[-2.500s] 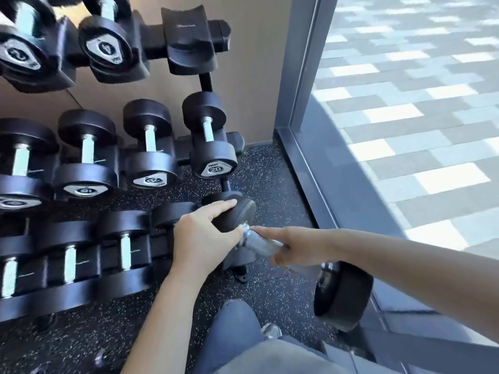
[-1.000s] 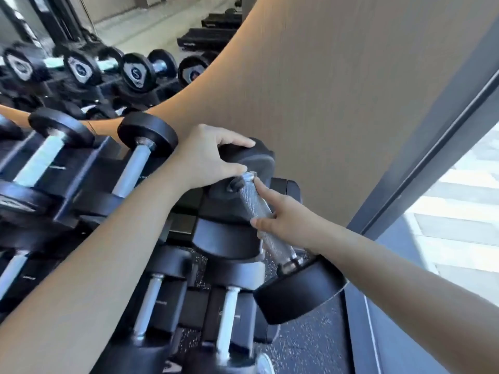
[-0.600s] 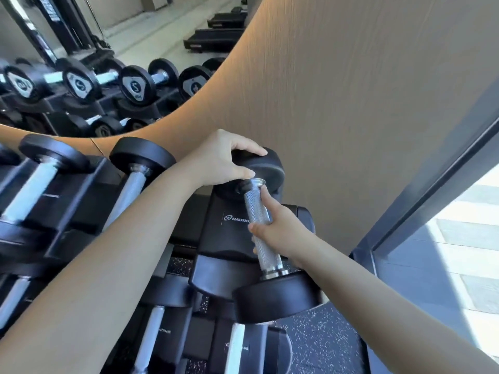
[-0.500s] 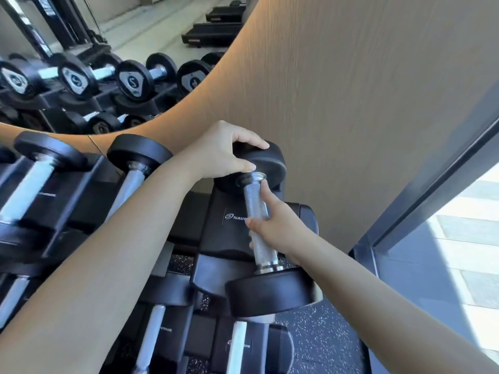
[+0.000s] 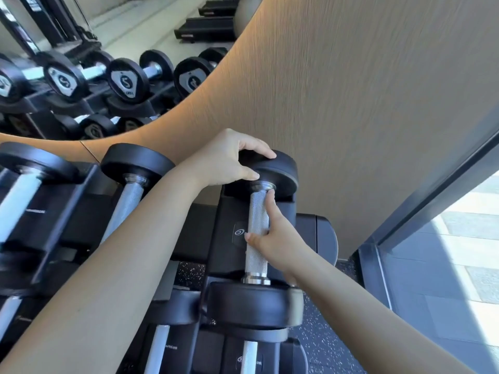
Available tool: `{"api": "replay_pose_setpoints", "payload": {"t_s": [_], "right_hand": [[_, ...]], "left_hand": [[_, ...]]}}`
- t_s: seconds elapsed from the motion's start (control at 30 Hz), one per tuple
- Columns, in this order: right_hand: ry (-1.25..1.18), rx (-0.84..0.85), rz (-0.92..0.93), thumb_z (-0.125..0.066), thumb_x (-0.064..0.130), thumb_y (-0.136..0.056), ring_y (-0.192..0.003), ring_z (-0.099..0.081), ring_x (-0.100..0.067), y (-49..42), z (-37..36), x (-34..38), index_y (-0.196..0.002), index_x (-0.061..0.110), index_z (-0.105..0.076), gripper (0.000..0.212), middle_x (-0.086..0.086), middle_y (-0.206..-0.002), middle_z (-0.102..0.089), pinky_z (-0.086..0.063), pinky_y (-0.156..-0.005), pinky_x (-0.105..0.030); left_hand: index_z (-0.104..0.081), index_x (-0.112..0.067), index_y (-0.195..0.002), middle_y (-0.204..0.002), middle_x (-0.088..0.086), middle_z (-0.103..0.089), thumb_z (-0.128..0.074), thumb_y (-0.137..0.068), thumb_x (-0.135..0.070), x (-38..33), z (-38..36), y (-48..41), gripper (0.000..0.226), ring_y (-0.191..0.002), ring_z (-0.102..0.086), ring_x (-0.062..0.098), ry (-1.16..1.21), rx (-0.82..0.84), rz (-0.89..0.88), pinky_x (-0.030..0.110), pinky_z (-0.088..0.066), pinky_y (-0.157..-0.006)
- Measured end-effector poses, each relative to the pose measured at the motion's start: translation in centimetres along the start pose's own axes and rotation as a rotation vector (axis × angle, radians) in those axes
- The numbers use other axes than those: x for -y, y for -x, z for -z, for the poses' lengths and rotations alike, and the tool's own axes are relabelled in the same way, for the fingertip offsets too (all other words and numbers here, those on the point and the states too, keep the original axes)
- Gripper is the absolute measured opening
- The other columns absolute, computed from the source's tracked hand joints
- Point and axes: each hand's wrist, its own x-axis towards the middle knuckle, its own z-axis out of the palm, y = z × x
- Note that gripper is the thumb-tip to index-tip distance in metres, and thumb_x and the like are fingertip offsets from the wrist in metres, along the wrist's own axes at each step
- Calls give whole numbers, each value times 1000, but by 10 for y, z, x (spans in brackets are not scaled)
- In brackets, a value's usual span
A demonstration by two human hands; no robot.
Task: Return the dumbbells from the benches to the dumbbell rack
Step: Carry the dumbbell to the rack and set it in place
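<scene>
A black dumbbell (image 5: 256, 238) with a knurled steel handle lies in the rightmost cradle on the top tier of the black dumbbell rack (image 5: 318, 238). Its far head sits against the wooden wall and its near head overhangs the cradle's front. My left hand (image 5: 226, 160) grips the far head from above, fingers curled over its rim. My right hand (image 5: 272, 238) holds the handle from the right, with the thumb across the steel and the index finger pointing up along it.
Two more dumbbells (image 5: 129, 190) lie in cradles to the left, and others sit on the tier below (image 5: 248, 352). A mirror (image 5: 108, 63) at upper left reflects the rack. A dark window frame (image 5: 432, 190) and speckled floor (image 5: 324, 346) are on the right.
The dumbbell rose from near the floor beside the bottom tier to the top tier and has settled straight into the rightmost cradle. My right hand's grasp on the handle has loosened.
</scene>
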Motion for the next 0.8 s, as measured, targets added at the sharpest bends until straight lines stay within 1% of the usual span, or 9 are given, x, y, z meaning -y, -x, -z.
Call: {"api": "replay_pose_setpoints", "payload": {"t_s": [0.07,0.13,0.23,0.37,0.47,0.57,0.63,0.73,0.8], "right_hand": [[-34,9,2,-52,11,-93,-56,-38,-13,-2,-4,-2,-143,44,11,87,5,-75,-44,-44,-58,-26],[-60,16,16,-53,9,-92,-50,-31,-11,-3,-7,-4,-143,46,8,87,9,-64,-37,-36,-49,-21],[-77,12,50,-55,10,-91,-53,-29,-13,-4,-10,-8,-144,47,4,88,7,-59,-34,-34,-50,-22],[-96,7,89,-56,13,-91,-57,-38,-12,-4,-10,-12,-144,47,2,86,17,-69,-36,-39,-55,-19],[-113,-1,109,-56,14,-91,-59,-39,-13,-1,-9,-16,-144,47,0,84,18,-70,-38,-41,-59,-27],[-105,-3,110,-57,16,-90,-64,-42,-18,4,-9,-18,-144,46,-3,83,-2,-72,-44,-44,-62,-34],[-99,7,105,-59,18,-90,-68,-46,-18,8,-9,-20,-144,46,-4,82,-8,-78,-46,-52,-69,-39],[-77,14,139,-60,19,-89,-64,-52,-9,13,-11,-25,-145,43,-7,81,1,-79,-57,-48,-66,-20],[-89,-3,150,-61,19,-88,-71,-59,-7,17,-13,-28,-145,39,-13,78,5,-87,-62,-47,-71,-16]], "left_hand": [[-64,-34,-98,-107,-23,-55,-71,-69,5,8,0,6,49,-100,-46,-21,15,-38,8,1,-29,-92],[-63,-38,-96,-113,-18,-56,-70,-69,6,15,1,12,52,-108,-48,-12,34,-112,21,9,-29,-98],[-61,-42,-95,-119,-17,-55,-67,-72,6,23,-2,21,54,-115,-46,-7,46,-187,5,8,-28,-99],[-61,-27,-113,-132,-17,-48,-64,-78,2,20,-13,34,45,-122,-36,-10,26,-231,-29,4,-22,-100],[-54,-21,-125,-143,-10,-37,-67,-79,-5,18,-27,46,50,-134,-23,0,-20,-267,-59,15,-16,-109],[-47,-21,-131,-148,-8,-27,-66,-79,-20,20,-41,63,56,-139,-13,5,-61,-265,-68,38,-13,-114],[-43,-23,-133,-150,-7,-22,-61,-79,-33,20,-51,77,58,-140,-9,8,-74,-274,-73,52,-15,-112],[-37,-27,-135,-152,-7,-20,-50,-81,-42,21,-68,100,58,-140,-6,7,-82,-280,-49,55,-13,-111],[-37,-28,-135,-150,-10,-21,-47,-83,-42,22,-76,115,54,-139,-8,5,-37,-283,-3,56,-13,-111]]}}
